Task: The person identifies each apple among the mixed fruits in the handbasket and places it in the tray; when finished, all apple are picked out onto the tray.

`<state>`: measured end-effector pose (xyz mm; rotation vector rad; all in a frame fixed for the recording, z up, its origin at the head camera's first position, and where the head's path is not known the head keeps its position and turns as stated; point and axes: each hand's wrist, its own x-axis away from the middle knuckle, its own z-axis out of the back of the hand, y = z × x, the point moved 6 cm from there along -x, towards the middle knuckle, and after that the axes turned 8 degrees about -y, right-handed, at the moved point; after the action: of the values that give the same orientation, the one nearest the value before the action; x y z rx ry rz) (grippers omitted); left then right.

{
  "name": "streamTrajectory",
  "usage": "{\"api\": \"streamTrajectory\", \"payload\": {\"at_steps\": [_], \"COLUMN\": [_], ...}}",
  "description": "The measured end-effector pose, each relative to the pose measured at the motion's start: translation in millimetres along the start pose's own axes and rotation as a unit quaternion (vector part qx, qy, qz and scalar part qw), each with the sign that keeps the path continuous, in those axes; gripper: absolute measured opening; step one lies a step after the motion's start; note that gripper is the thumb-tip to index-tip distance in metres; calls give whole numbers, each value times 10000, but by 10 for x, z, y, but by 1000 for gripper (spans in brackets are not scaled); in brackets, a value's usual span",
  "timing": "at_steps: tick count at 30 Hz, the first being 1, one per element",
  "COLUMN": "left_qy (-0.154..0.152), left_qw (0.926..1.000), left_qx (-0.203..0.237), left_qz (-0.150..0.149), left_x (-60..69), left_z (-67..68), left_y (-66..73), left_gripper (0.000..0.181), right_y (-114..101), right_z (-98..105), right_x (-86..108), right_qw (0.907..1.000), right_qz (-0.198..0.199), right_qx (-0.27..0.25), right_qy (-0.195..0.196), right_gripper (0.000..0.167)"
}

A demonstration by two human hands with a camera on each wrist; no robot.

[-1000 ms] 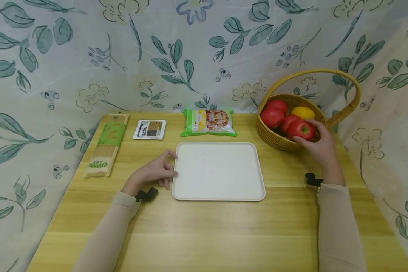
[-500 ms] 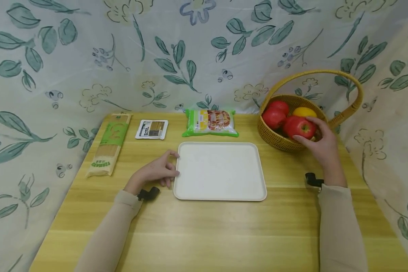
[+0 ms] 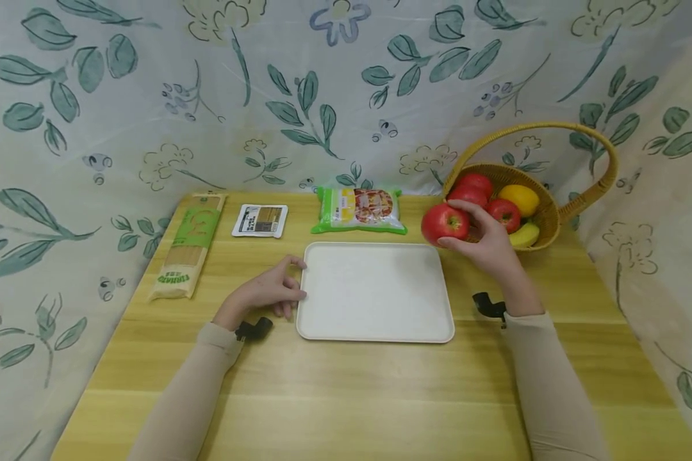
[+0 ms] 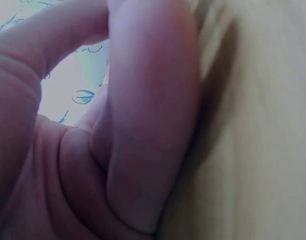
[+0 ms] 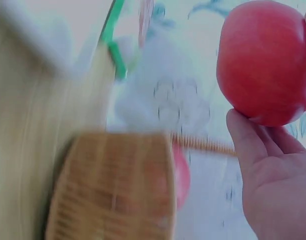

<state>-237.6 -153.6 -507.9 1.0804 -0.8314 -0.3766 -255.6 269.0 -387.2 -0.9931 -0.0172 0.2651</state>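
Observation:
In the head view, my right hand (image 3: 484, 240) grips a red apple (image 3: 445, 224) between thumb and fingers. The apple is in the air, in front of the wicker basket's left side and off the tray's upper right corner. In the right wrist view, the apple (image 5: 266, 62) rests against the fingers above the palm. My left hand (image 3: 268, 288) holds the left edge of a white rectangular tray (image 3: 375, 291) with thumb and forefinger, its other fingers curled below. The left wrist view shows bent fingers (image 4: 150, 115) close up beside the wood; the tray does not show there.
The wicker basket (image 3: 552, 218) with a tall handle holds more red apples, a yellow lemon-like fruit (image 3: 520, 200) and a banana (image 3: 525, 235). Along the back lie a green-edged food bag (image 3: 359, 210) and a small white packet (image 3: 260, 221). A noodle pack (image 3: 189, 246) lies far left.
My right hand has lifted the apple out of the basket and carried it left, uncovering the banana and another apple. The left hand stays at the tray's edge.

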Motion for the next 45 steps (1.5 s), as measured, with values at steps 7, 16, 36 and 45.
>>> {"api": "streamTrajectory", "payload": {"at_steps": [7, 16, 36, 45], "left_qy": [-3, 14, -54, -10], "left_qw": [10000, 9999, 9998, 9997], "left_qx": [48, 31, 50, 31], "left_qz": [29, 97, 187, 223], "left_x": [-17, -12, -45, -39], "left_z": [-3, 2, 0, 13], "left_y": [-20, -8, 1, -39], "left_gripper": [69, 68, 68, 69], "right_y": [-125, -168, -385, -385], "right_z": [-536, -1134, -2080, -2105], "right_x": [-265, -562, -738, -670], "right_qw": [9968, 9882, 9693, 9670], "right_qz": [108, -206, 188, 117], "right_qx": [-375, -542, -75, -197], "right_qy": [-694, -1418, -2450, -2537], "right_gripper": [66, 70, 65, 78]}}
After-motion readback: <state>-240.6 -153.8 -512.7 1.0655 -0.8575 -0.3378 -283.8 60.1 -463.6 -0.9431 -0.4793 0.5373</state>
